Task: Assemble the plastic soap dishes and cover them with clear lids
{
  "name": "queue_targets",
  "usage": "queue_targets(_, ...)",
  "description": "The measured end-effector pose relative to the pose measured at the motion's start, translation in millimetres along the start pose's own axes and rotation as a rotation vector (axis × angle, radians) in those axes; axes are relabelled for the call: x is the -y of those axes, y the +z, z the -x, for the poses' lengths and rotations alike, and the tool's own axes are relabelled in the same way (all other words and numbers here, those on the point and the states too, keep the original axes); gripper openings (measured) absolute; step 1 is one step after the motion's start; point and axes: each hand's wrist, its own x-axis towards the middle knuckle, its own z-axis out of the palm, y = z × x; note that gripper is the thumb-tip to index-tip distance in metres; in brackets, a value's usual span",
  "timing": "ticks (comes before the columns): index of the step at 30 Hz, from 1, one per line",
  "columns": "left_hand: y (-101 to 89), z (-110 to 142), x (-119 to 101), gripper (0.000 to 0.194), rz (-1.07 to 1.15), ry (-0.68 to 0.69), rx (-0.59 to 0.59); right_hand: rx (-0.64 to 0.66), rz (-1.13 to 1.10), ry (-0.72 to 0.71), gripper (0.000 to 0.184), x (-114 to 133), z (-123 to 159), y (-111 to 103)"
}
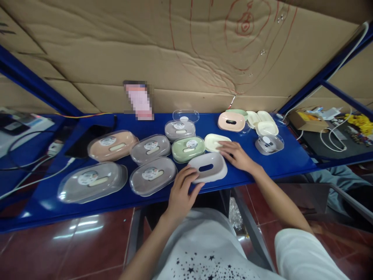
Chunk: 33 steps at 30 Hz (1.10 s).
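Observation:
Near the front edge of the blue table, a grey oval plastic box (219, 169) with a long slot in its bottom lies hollow side up. My left hand (183, 189) holds its left end, the fingers over the rim and the thumb at the front wall. Just behind it is a cream oval plastic piece (214, 142). The fingers of my right hand (237, 155) reach onto its right side, stretched out, the thumb apart. Left of these stands a green box (185, 154) under a clear cover, with a round sticker on top.
Covered boxes in grey (151, 181) and peach (100, 153) fill the left side. At the back right are an open peach box (231, 126), cream pieces (266, 129) and a clear cover with a grey piece (265, 147). A clear cover (177, 113) and a phone (140, 102) are behind.

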Motion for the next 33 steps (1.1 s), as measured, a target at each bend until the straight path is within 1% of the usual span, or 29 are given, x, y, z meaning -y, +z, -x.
queue_targets(2, 2.0, -5, -4, 0.026, -0.024, 0.008, -0.037, -0.061, -0.164, 0.045, 0.036, 11, 28, 6)
queue_targets(4, 7.6, -15, -8, 0.026, -0.067, 0.059, -0.013, -0.172, -0.279, 0.135, 0.039, 19, 53, 9)
queue_targets(6, 16.9, -28, -13, 0.025, -0.122, 0.117, 0.061, -0.297, -0.32, 0.214, 0.044, 24, 72, 10)
queue_targets(7, 22.6, -34, -15, 0.023, -0.154, 0.14, 0.113, -0.34, -0.314, 0.226, 0.047, 26, 79, 11)
queue_targets(8, 28.7, -41, -17, 0.021, -0.185, 0.161, 0.169, -0.352, -0.292, 0.217, 0.049, 27, 85, 10)
queue_targets(9, 34.7, -46, -18, 0.019, -0.212, 0.177, 0.222, -0.334, -0.256, 0.192, 0.051, 27, 89, 9)
queue_targets(11, 45.3, -53, -22, 0.016, -0.249, 0.206, 0.304, -0.238, -0.16, 0.137, 0.054, 26, 94, 7)
queue_targets(13, 52.2, -55, -25, 0.016, -0.274, 0.228, 0.346, -0.155, -0.069, 0.105, 0.058, 23, 96, 4)
queue_targets(14, 53.8, -54, -26, 0.016, -0.287, 0.235, 0.356, -0.135, -0.032, 0.095, 0.059, 22, 96, 4)
queue_targets(17, 51.0, -45, -27, 0.017, -0.331, 0.253, 0.365, -0.11, 0.083, 0.021, 0.054, 22, 97, 1)
queue_targets(20, 38.4, -30, -23, 0.019, -0.338, 0.253, 0.372, -0.064, 0.152, -0.092, 0.049, 28, 93, -5)
queue_targets(22, 27.7, -21, -19, 0.023, -0.318, 0.228, 0.377, -0.04, 0.136, -0.133, 0.046, 29, 76, -11)
queue_targets(23, 22.5, -16, -17, 0.025, -0.302, 0.212, 0.379, -0.042, 0.12, -0.136, 0.044, 27, 60, -14)
queue_targets(25, 13.4, -8, -14, 0.029, -0.256, 0.189, 0.384, -0.078, 0.09, -0.111, 0.042, 18, 13, -16)
queue_targets(27, 6.2, -3, -12, 0.032, -0.209, 0.179, 0.389, -0.101, 0.099, -0.084, 0.043, 4, -48, -8)
queue_targets(29, -0.1, 2, -10, 0.033, -0.188, 0.165, 0.378, -0.044, 0.102, -0.072, 0.044, -9, -109, 5)
queue_targets(30, -3.1, 4, -10, 0.033, -0.189, 0.151, 0.361, -0.02, 0.081, -0.062, 0.041, -14, -135, 12)
queue_targets(31, -6.2, 5, -9, 0.033, -0.192, 0.133, 0.34, -0.013, 0.065, -0.049, 0.036, -18, -155, 18)
queue_targets(32, -9.1, 7, -9, 0.032, -0.193, 0.113, 0.321, -0.015, 0.05, -0.039, 0.032, -21, -167, 23)
queue_targets(33, -11.8, 8, -8, 0.032, -0.187, 0.095, 0.306, -0.029, 0.04, -0.03, 0.028, -24, -173, 26)
